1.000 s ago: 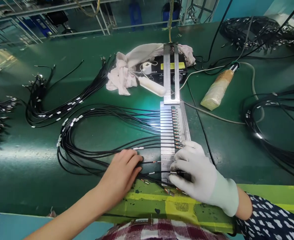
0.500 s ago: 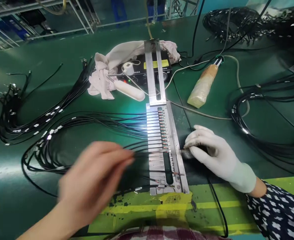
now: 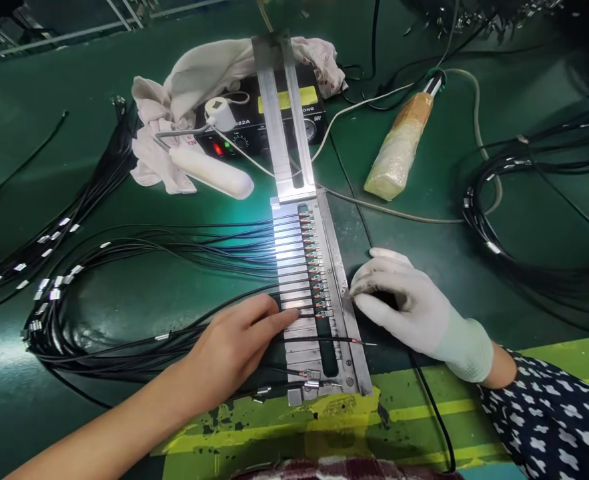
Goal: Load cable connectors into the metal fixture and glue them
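Note:
A slotted metal fixture (image 3: 341,293) lies lengthwise in front of me, with several thin black cables (image 3: 234,230) side by side in its slots. Their stripped ends with small metal connectors (image 3: 314,257) lie over the long opening. My bare left hand (image 3: 234,347) is closed at the fixture's left edge, thumb and fingertips on a black cable in one of the lower slots. Wearing a white glove, my right hand (image 3: 404,300) rests against the right edge with fingers curled together; whatever is inside them is hidden. Nearer me, loose cable ends (image 3: 314,377) lie across the fixture.
Behind the fixture stands a black control box (image 3: 244,137) under a white cloth (image 3: 199,67). A white lamp (image 3: 214,173) lights the slots. A tape-wrapped handle (image 3: 399,150) lies at right, near a cable coil (image 3: 494,247). Another cable bundle (image 3: 74,213) is at left.
My left hand has moved right and down to the fixture, bringing a cable into a slot below the others. My right hand stays by the fixture's edge. The camera view has shifted.

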`<action>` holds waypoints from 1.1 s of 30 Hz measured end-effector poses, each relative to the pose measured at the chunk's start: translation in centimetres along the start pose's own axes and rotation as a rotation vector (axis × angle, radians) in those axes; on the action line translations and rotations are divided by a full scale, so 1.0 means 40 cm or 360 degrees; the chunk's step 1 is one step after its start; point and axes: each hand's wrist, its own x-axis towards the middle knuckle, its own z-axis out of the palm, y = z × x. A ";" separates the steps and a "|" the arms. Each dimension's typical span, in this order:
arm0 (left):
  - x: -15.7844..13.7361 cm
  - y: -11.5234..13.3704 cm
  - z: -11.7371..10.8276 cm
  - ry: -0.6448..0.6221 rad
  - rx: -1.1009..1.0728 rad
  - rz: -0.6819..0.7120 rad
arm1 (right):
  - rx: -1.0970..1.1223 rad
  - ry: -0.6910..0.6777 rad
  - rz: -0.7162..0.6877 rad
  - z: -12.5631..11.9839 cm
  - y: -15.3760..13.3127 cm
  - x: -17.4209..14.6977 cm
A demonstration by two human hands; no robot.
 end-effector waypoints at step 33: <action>-0.005 0.122 0.057 0.0108 -0.0596 -0.0308 | 0.0043 0.0118 -0.0028 0.011 0.004 0.000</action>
